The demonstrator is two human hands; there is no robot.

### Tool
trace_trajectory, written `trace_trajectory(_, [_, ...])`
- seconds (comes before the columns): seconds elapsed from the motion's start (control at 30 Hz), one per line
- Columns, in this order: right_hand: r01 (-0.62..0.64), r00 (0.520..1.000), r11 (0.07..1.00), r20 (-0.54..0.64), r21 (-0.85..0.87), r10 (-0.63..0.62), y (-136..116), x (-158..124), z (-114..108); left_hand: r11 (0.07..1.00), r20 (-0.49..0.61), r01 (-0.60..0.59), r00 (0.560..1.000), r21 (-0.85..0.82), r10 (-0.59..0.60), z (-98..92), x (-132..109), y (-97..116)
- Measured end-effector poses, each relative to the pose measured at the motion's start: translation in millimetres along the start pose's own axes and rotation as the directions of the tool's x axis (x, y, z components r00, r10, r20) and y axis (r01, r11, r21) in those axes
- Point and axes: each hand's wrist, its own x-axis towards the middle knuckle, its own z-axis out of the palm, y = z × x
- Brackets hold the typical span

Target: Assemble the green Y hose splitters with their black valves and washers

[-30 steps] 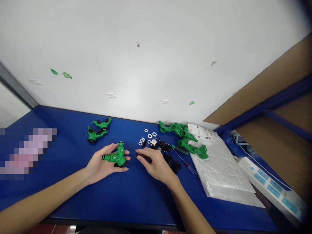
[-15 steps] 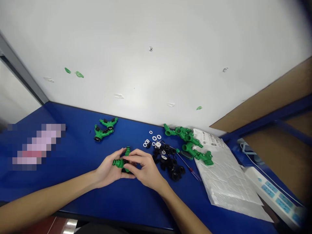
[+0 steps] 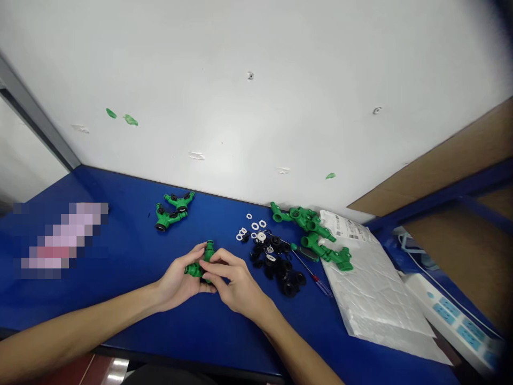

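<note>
A green Y-shaped hose splitter (image 3: pixel 194 269) rests in my left hand (image 3: pixel 176 283), whose fingers curl around it from beneath. My right hand (image 3: pixel 236 280) has its thumb and fingertips closed together on the middle of the splitter. They cover that part, so any small piece pinched there is hidden. Right of my right hand lies a pile of black plastic caps and knobs (image 3: pixel 288 289), with white ring washers (image 3: pixel 255 226) scattered at its far side. Two green splitters with black fittings (image 3: pixel 178 202) sit beyond my left hand.
Several bare green splitter bodies (image 3: pixel 320 231) lie at the back right, partly on a white padded envelope (image 3: pixel 380 299). Two screwdrivers (image 3: pixel 320 286) lie beside the black parts. A power strip (image 3: pixel 452 315) stands at the right edge. A white wall (image 3: pixel 224 107) bounds the table's back.
The fingers of my right hand have shifted slightly on the splitter, which stays in my left hand. The view has moved a little; the things on the table lie as before.
</note>
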Motion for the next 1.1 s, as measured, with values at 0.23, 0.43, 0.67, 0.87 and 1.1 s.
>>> trace_trajectory(0.23, [-0.102,0.993,0.995,-0.054,0.015,0.102,-4.9,2.4,-12.1,0.999,0.057,0.03,0.998,0.027,-0.031,0.7,-2.1,7.4])
trace_trajectory(0.43, [-0.277,0.956,0.903,-0.186,-0.33,0.226,6.6,3.0,-73.5,1.0,-0.006,-0.002,1.0,0.01,0.002,1.4,-2.1,14.7])
trace_trajectory(0.67, [-0.221,0.915,0.541,0.019,-0.812,0.404,24.5,-6.2,-77.9,1.0,-0.051,-0.012,0.999,0.014,0.012,3.2,-2.7,17.3])
trace_trajectory(0.87, [-0.186,0.929,0.522,0.024,-0.833,0.369,25.3,-8.5,-68.9,0.993,-0.075,-0.033,0.996,0.112,0.041,-1.5,0.4,16.3])
trace_trajectory(1.1, [-0.211,0.954,0.661,-0.006,-0.72,0.299,23.8,-7.7,-69.6,0.978,-0.093,-0.048,0.993,0.203,0.068,-5.7,4.4,11.0])
